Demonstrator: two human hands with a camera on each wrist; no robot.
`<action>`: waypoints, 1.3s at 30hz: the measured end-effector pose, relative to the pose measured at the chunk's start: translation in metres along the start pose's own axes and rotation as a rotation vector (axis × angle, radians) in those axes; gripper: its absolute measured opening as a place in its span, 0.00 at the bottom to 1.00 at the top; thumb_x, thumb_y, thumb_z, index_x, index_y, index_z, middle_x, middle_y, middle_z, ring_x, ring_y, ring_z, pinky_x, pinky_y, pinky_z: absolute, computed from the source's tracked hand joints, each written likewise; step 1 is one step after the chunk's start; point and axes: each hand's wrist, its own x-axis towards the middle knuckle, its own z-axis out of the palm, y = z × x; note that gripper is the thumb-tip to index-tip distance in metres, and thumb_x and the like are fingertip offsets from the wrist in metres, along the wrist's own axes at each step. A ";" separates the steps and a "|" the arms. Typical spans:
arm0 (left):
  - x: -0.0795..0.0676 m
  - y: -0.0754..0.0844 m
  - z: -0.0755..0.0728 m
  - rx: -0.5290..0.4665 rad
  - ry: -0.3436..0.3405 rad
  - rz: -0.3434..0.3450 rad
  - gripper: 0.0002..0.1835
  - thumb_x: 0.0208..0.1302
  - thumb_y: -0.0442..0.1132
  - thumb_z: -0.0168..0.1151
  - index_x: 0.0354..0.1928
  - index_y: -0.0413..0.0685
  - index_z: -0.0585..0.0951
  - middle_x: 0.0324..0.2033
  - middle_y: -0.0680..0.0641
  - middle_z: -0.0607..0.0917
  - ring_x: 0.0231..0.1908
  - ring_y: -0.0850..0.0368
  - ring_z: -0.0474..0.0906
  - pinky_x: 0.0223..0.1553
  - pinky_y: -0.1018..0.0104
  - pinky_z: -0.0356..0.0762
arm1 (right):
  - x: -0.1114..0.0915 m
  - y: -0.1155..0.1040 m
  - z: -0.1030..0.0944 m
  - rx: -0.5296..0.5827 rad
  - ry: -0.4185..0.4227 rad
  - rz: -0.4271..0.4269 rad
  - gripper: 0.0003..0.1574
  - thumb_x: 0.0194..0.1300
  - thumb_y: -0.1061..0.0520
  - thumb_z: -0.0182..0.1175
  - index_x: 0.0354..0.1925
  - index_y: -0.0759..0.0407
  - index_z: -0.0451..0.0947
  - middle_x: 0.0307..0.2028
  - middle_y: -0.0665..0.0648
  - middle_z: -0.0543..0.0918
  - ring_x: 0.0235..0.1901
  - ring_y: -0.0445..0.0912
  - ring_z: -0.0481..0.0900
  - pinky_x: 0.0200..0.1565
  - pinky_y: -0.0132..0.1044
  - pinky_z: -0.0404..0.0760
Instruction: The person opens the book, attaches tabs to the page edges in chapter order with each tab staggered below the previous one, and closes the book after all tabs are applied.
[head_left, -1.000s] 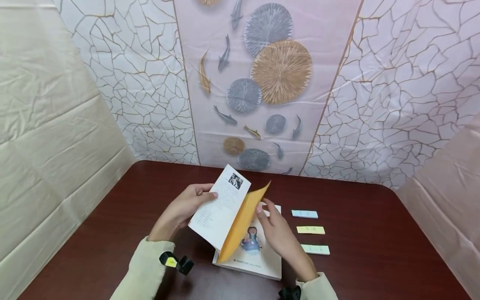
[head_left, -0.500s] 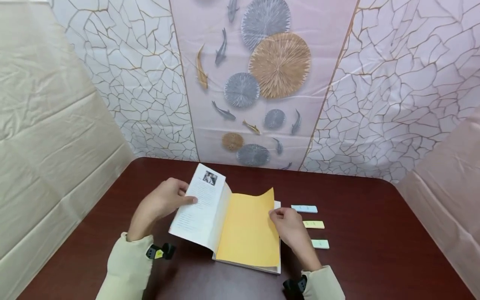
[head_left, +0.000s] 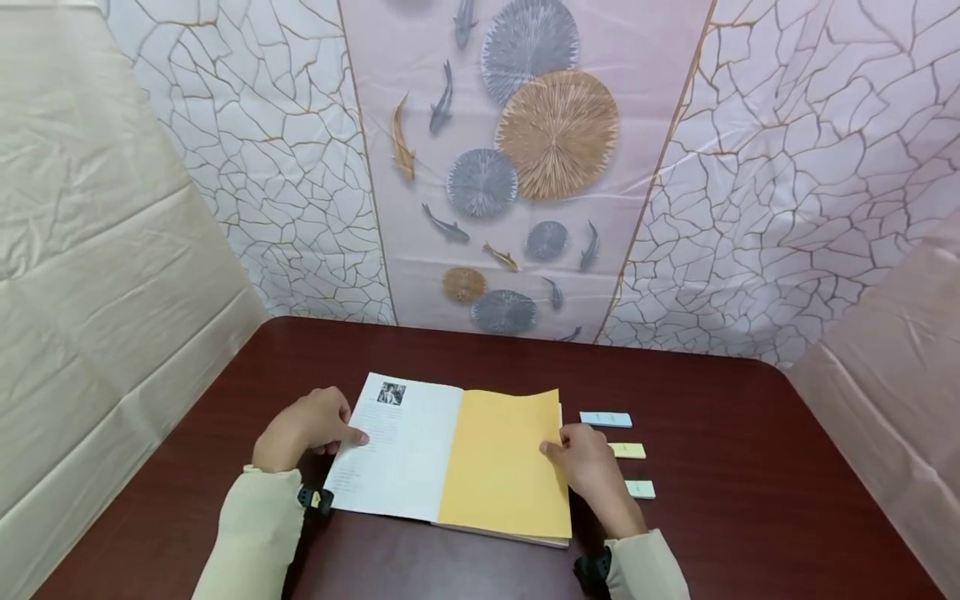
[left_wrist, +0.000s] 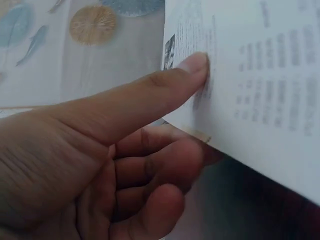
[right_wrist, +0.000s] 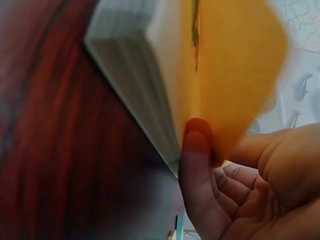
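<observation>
A book lies opened on the table, its white cover flap with a small photo and printed text spread to the left. To the right is a yellow page, lying over the thick block of pages. My left hand pinches the left edge of the flap, thumb on top and fingers beneath, as the left wrist view shows. With my right hand I pinch the yellow page's right edge between thumb and fingers; in the right wrist view the page stands raised off the page block.
Right of the book lie three strips of sticky notes: a blue strip, a yellow strip and a green strip, the last two partly behind my right hand. A patterned cloth hangs behind the dark red table.
The cover has swung down to the left with my left hand and now lies nearly flat. My right hand has kept hold of the yellow page, which moved rightward from its earlier upright tilt.
</observation>
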 end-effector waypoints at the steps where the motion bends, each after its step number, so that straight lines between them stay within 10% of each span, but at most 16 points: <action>1: 0.001 0.001 0.002 -0.007 0.002 -0.002 0.16 0.52 0.43 0.77 0.19 0.44 0.80 0.13 0.47 0.78 0.14 0.58 0.70 0.18 0.66 0.69 | 0.000 0.001 0.000 -0.005 0.002 0.002 0.32 0.66 0.53 0.66 0.16 0.52 0.56 0.13 0.48 0.53 0.13 0.41 0.50 0.18 0.33 0.54; 6: 0.003 0.014 0.007 0.046 0.078 0.003 0.16 0.55 0.42 0.76 0.37 0.40 0.80 0.27 0.44 0.82 0.21 0.53 0.77 0.24 0.61 0.75 | 0.003 0.004 -0.001 -0.023 0.012 0.010 0.32 0.65 0.52 0.67 0.17 0.52 0.56 0.14 0.48 0.53 0.14 0.41 0.50 0.19 0.33 0.54; 11: 0.005 0.042 0.020 0.136 0.190 0.152 0.32 0.53 0.37 0.76 0.60 0.40 0.76 0.52 0.39 0.81 0.49 0.43 0.79 0.46 0.46 0.79 | 0.007 0.006 -0.003 -0.026 0.032 -0.014 0.29 0.65 0.53 0.67 0.18 0.54 0.58 0.13 0.48 0.55 0.13 0.41 0.51 0.19 0.33 0.55; 18: 0.001 0.089 0.057 0.132 -0.019 0.429 0.53 0.51 0.65 0.72 0.76 0.52 0.62 0.76 0.35 0.52 0.75 0.38 0.47 0.71 0.38 0.48 | 0.012 0.009 -0.010 -0.025 0.003 -0.023 0.27 0.68 0.53 0.64 0.19 0.55 0.60 0.13 0.49 0.56 0.13 0.42 0.51 0.18 0.34 0.55; 25: -0.005 0.097 0.074 0.272 -0.143 0.382 0.62 0.49 0.78 0.61 0.80 0.57 0.48 0.78 0.38 0.42 0.77 0.38 0.38 0.69 0.31 0.41 | 0.017 0.006 -0.016 -0.032 -0.016 -0.024 0.20 0.69 0.54 0.62 0.23 0.59 0.70 0.13 0.50 0.60 0.13 0.42 0.56 0.19 0.34 0.59; 32: -0.003 0.095 0.074 0.279 -0.156 0.390 0.62 0.51 0.78 0.59 0.80 0.55 0.46 0.78 0.38 0.41 0.77 0.38 0.36 0.69 0.31 0.39 | 0.019 0.003 -0.024 -0.008 -0.101 0.012 0.11 0.69 0.57 0.63 0.32 0.64 0.78 0.24 0.55 0.80 0.18 0.45 0.79 0.24 0.38 0.79; 39: 0.001 0.101 0.079 0.272 -0.115 0.428 0.62 0.50 0.77 0.62 0.79 0.54 0.50 0.77 0.37 0.45 0.76 0.38 0.40 0.69 0.30 0.42 | 0.013 0.003 -0.034 0.072 -0.142 0.010 0.12 0.72 0.57 0.59 0.34 0.65 0.78 0.26 0.58 0.80 0.21 0.47 0.81 0.27 0.41 0.83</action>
